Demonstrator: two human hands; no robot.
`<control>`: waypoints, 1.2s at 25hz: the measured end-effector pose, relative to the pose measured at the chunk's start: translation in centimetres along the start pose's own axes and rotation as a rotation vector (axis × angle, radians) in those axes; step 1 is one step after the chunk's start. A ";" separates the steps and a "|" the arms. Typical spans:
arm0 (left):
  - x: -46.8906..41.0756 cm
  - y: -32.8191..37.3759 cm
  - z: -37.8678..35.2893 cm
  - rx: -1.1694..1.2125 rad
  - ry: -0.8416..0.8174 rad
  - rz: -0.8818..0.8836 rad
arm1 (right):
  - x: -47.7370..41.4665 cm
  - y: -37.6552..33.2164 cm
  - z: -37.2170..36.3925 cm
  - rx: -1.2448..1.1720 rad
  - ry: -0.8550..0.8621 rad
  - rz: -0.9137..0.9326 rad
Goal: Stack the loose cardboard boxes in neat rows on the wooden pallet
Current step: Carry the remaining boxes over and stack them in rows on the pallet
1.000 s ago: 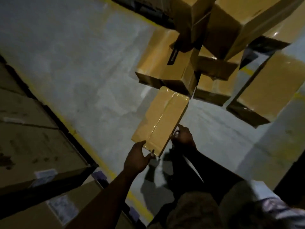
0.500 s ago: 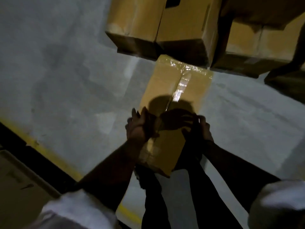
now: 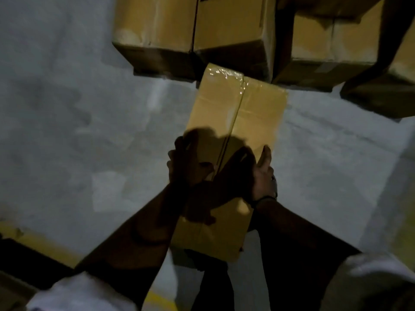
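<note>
cardboard box (image 3: 238, 113) sits dead centre in front of the body, held between both hands. its long axis runs straight away from the person and the taped seam follows the same line. the far end points at the loose pile (image 3: 233, 32) and sits just at its near edge; touching or not, can't tell. the near end is over the person's legs. the left hand (image 3: 185, 162) grips the left long edge and the right hand (image 3: 262, 176) grips the right long edge. both are near mid-length and about level, so neither is nearer. thumbs seem to lie over the top face, but the light is too dim to be sure. the box looks to be clear of the grey floor (image 3: 67, 113). no pallet can be made out. there is a yellow floor line (image 3: 33, 241) at lower left with something dark beyond it. judgement: with the grip set, the next move is a turn of the body away from the pile, and the long far end needs room to swing.
</note>
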State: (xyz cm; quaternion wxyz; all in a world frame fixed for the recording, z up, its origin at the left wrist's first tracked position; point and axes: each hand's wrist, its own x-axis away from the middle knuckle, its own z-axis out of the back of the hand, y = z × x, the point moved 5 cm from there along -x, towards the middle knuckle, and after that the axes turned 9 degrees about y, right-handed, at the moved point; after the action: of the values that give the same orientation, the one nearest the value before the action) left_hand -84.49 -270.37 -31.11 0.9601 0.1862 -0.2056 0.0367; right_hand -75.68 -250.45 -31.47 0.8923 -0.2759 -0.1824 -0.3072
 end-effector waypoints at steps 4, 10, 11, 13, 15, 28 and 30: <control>5.4 5.6 9.9 -0.082 0.010 -0.146 | 6.5 -2.6 8.3 0.019 0.051 0.030; 18.2 20.3 26.3 -0.109 0.050 -0.359 | 19.9 -5.1 30.6 -0.027 0.368 -0.085; 20.3 22.8 27.9 -0.097 0.034 -0.400 | 22.1 -4.6 33.8 -0.044 0.416 -0.110; 24.8 28.0 30.5 -0.061 0.024 -0.506 | 26.2 -2.8 40.0 -0.070 0.518 -0.144; 29.6 33.1 32.2 -0.046 0.041 -0.602 | 30.0 0.1 45.7 -0.078 0.617 -0.179; 63.3 60.5 18.0 -0.105 0.007 -1.106 | 53.6 34.5 63.5 -0.169 0.944 -0.523; 68.2 63.2 15.2 -0.131 0.007 -1.156 | 56.5 39.4 64.7 -0.172 0.962 -0.594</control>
State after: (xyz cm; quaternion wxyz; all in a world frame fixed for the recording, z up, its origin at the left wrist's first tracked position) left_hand -37.37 -217.80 31.27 0.8345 0.2083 -0.0690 -0.5055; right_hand -18.08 -210.65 32.08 0.7245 -0.1134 0.2003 -0.6497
